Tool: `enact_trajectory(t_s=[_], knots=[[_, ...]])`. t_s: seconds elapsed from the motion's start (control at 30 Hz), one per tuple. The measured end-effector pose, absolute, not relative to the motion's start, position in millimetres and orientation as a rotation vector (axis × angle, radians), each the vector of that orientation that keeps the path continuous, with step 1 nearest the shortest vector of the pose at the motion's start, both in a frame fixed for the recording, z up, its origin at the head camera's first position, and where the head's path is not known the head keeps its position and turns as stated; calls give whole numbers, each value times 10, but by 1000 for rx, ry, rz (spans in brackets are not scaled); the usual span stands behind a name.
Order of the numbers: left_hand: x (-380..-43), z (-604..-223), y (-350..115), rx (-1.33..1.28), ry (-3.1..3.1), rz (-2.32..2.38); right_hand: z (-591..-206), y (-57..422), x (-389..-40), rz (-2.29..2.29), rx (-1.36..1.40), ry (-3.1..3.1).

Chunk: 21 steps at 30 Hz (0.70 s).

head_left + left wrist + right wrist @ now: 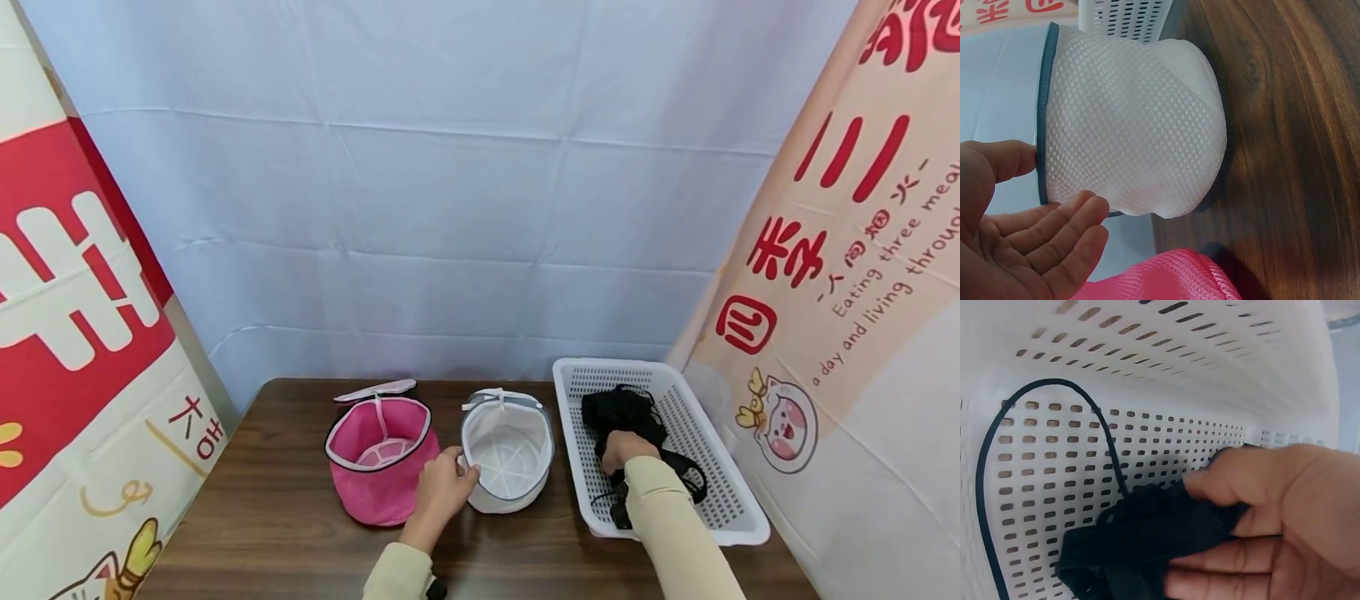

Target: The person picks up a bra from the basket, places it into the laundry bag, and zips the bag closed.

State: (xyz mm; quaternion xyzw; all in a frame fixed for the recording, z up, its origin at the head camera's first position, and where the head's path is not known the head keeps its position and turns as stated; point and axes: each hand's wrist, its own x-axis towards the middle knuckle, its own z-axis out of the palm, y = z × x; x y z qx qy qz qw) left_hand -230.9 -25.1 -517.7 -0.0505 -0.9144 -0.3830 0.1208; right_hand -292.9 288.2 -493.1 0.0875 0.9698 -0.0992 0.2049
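Observation:
My left hand [442, 492] holds the near-left rim of a white mesh laundry bag [507, 454] between thumb and fingers. The bag stands upright and unzipped, its dark zip edge [1045, 112] showing in the left wrist view. To its left stands a pink mesh laundry bag [375, 492], also unzipped, its lid folded back. My right hand [628, 450] reaches into a white plastic basket [716, 450]. There it pinches a black cloth item [1141, 540] with a thin cord looping from it; what kind of item I cannot tell. Another bunched black cloth [621, 410] lies behind that hand.
Both bags and the basket stand on a dark wooden table [277, 500]. A pale blue cloth [435, 208] hangs behind it. Printed cloths hang on the left [82, 275] and right [847, 292], the right one close to the basket's outer side.

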Motion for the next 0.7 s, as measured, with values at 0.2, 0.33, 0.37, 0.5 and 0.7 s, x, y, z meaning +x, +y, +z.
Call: enact_trajectory(t_s=[0.2, 0.33, 0.37, 0.5, 0.7], knots=[[-2306, -5170, -278, -144, -2682, -1138, -4900, 2935, -2925, -236, 211, 2746], [-2303, -5172, -290, -128, -2690, -1145, -4901, 2956, -2915, -246, 198, 2750], [-2304, -5173, -292, -127, -2693, -1149, -4903, 2965, -2916, -246, 189, 2750], [-2315, -5180, -298, -147, -2684, -1154, -4868, 3001, -2923, -257, 143, 2741], [-2314, -5183, -315, -161, -2673, -1158, -4750, 3037, -2932, -362, 71, 2681]])
